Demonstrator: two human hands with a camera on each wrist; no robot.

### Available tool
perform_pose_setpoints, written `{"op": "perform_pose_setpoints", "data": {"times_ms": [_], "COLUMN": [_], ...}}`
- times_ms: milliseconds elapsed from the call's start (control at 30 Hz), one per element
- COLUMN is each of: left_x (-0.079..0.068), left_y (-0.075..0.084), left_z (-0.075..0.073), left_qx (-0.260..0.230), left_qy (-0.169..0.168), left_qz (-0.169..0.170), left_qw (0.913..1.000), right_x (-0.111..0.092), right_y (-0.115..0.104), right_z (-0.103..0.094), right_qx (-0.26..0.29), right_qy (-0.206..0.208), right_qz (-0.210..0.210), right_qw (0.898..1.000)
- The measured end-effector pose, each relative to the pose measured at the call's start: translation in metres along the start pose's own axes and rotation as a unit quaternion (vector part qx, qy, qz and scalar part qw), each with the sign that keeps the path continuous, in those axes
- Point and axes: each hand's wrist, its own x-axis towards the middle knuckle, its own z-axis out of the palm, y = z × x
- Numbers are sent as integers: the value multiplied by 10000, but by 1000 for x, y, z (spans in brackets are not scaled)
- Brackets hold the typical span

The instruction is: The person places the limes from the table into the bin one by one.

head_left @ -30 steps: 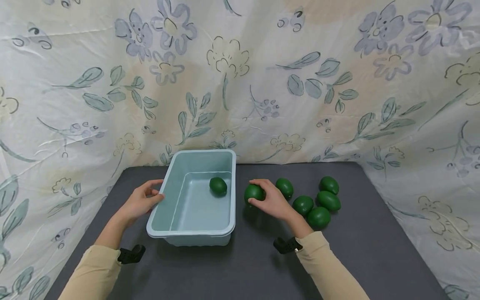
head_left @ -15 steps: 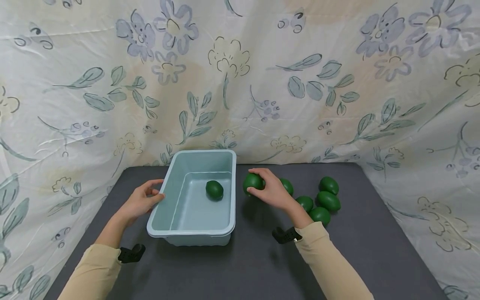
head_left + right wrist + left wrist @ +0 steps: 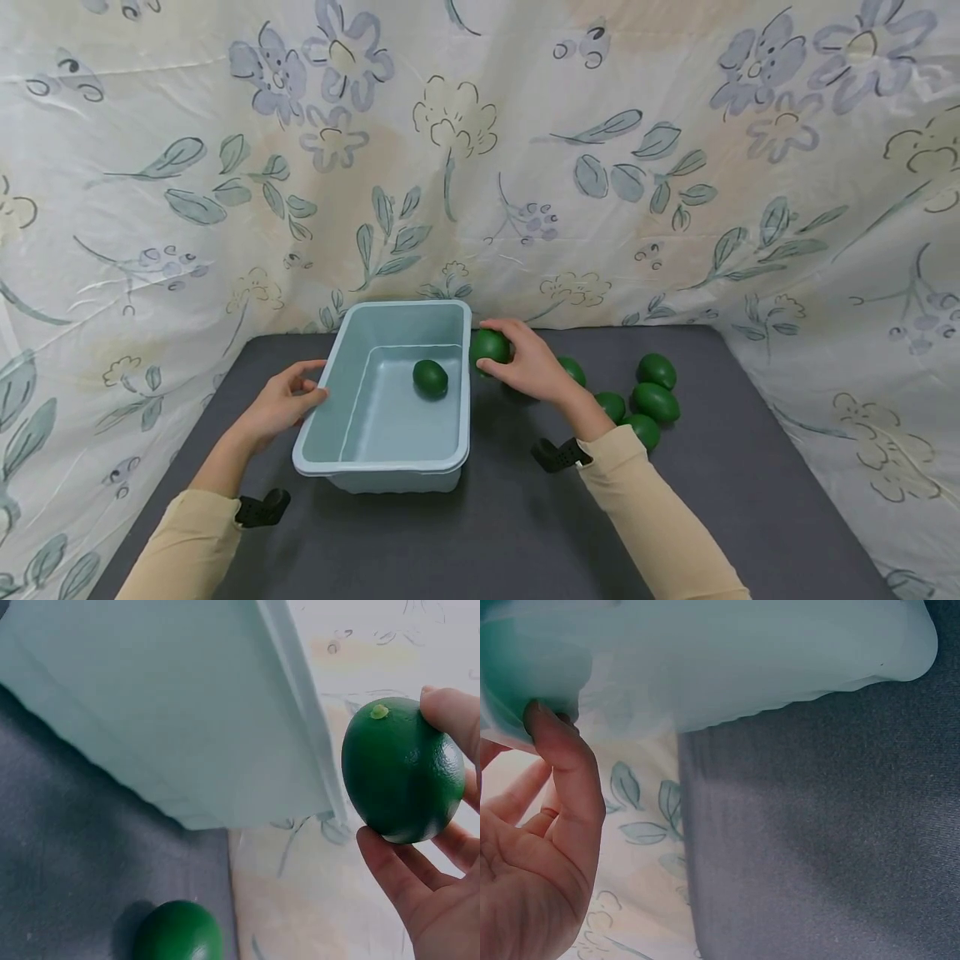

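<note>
The right hand (image 3: 528, 362) is gripping a dark green avocado (image 3: 405, 776), its thumb pressing on one side and its fingers bracing the opposite side. The fruit is sitting at the left end of this hand, out at the fingertips rather than in the palm, with its pale stem spot (image 3: 379, 712) showing in the right wrist view. The hand is holding it up off the dark grey table (image 3: 480, 550), just beside the far part of the right rim of a pale blue-green plastic basin (image 3: 382, 425); whether fruit and rim are touching, the views are not telling.

The left hand (image 3: 281, 404) is pinching the basin's left rim, thumb over the edge and the other fingers lying along the outside. A second avocado (image 3: 430, 379) is lying on the basin floor, right of centre and toward the far end, well apart from the left hand.

Five loose avocados (image 3: 656, 403) are lying on the table to the right of the right hand, some being partly hidden by the wrist and sleeve (image 3: 660, 533). Black wrist devices (image 3: 262, 508) are showing below both hands, and a floral cloth (image 3: 450, 242) is hanging behind the table.
</note>
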Motion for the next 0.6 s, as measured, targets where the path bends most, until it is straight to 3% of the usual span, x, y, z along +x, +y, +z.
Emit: {"op": "perform_pose_setpoints", "data": {"times_ms": [600], "left_x": [0], "left_y": [0], "left_z": [0], "left_qx": [-18], "left_qy": [-4], "left_qz": [-54], "left_qw": [10000], "right_x": [25], "right_y": [-34], "right_z": [13], "right_qx": [136], "right_qy": [-239], "right_qz": [-365], "right_qw": [9990]}}
